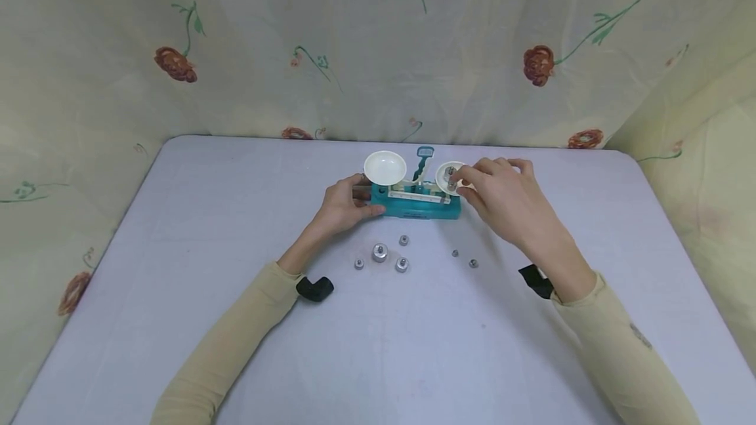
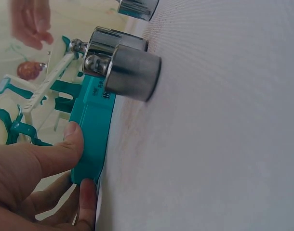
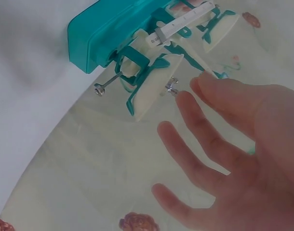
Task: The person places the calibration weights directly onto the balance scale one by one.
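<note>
A teal balance scale (image 1: 416, 207) stands near the back of the table, with a white pan (image 1: 385, 168) on its left and another white pan (image 3: 159, 86) on its right. My left hand (image 1: 345, 205) grips the left end of the base, thumb on the front side, as the left wrist view shows. Small metal weights (image 1: 450, 172) sit on the right pan. My right hand (image 1: 502, 192) hovers at that pan, thumb and index fingertips right beside a weight's knob (image 3: 172, 85). Its other fingers are spread and loosely bent.
In front of the scale stand several metal weights, the largest one (image 1: 380, 252) among a group at left. Two smaller weights, one of them a tiny weight (image 1: 455, 253), lie farther right. A flowered cloth (image 1: 354, 51) hangs behind the table (image 1: 378, 359).
</note>
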Tool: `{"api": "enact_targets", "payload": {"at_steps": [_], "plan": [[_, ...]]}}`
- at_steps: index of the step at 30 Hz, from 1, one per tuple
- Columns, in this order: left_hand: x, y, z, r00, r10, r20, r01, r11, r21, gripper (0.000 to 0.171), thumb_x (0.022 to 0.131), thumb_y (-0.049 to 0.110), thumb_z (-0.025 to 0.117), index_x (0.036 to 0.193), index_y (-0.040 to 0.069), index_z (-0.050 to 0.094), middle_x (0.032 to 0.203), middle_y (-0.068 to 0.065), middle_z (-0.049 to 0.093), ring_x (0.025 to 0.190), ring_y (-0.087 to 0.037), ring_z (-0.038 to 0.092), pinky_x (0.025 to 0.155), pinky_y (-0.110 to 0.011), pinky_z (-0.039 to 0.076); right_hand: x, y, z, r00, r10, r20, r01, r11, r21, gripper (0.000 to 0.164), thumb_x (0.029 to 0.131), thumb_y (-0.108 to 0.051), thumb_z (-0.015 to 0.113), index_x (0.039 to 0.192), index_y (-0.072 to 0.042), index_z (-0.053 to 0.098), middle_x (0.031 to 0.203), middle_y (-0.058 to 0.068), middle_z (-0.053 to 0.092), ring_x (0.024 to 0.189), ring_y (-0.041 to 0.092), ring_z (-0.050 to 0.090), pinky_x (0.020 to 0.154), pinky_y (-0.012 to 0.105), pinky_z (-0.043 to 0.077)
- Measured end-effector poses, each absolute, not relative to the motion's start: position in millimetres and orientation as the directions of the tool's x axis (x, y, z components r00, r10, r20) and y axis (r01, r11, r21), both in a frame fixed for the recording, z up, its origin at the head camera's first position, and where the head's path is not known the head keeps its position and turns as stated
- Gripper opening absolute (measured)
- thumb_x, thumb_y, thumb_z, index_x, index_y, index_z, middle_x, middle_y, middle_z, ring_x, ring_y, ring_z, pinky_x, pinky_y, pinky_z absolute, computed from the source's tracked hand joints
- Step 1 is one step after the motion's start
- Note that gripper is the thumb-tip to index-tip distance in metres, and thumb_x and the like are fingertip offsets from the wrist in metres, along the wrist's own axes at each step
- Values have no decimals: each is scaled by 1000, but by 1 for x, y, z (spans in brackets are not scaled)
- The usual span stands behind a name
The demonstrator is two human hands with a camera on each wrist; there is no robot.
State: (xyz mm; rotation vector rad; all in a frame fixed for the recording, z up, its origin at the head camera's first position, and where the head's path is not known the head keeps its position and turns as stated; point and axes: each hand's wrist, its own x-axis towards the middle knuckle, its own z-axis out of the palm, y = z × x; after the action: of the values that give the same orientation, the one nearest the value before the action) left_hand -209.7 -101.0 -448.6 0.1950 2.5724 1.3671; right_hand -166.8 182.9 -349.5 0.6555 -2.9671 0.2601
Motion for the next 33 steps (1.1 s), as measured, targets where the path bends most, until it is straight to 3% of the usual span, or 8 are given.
{"api": "enact_targets", "payload": {"at_steps": [11, 33], "plan": [[-210, -100, -449, -969, 213, -129, 11, 555, 832, 67, 93, 17, 86, 152, 7, 57, 143, -20, 69, 129, -36, 70, 108, -46, 61, -150, 186, -346, -891, -439, 115, -452, 880, -144, 22, 102, -19, 76, 123, -14, 77, 112, 11, 79, 115, 40, 71, 115, 74, 38], [-209, -99, -449, -969, 212, -124, 18, 565, 825, 66, 93, 18, 86, 152, 7, 57, 141, -20, 70, 129, -36, 70, 108, -47, 60, -136, 191, -364, -876, -477, 64, -481, 859, -176, 25, 95, -21, 84, 118, -14, 77, 116, 11, 80, 115, 38, 73, 113, 76, 41]]}}
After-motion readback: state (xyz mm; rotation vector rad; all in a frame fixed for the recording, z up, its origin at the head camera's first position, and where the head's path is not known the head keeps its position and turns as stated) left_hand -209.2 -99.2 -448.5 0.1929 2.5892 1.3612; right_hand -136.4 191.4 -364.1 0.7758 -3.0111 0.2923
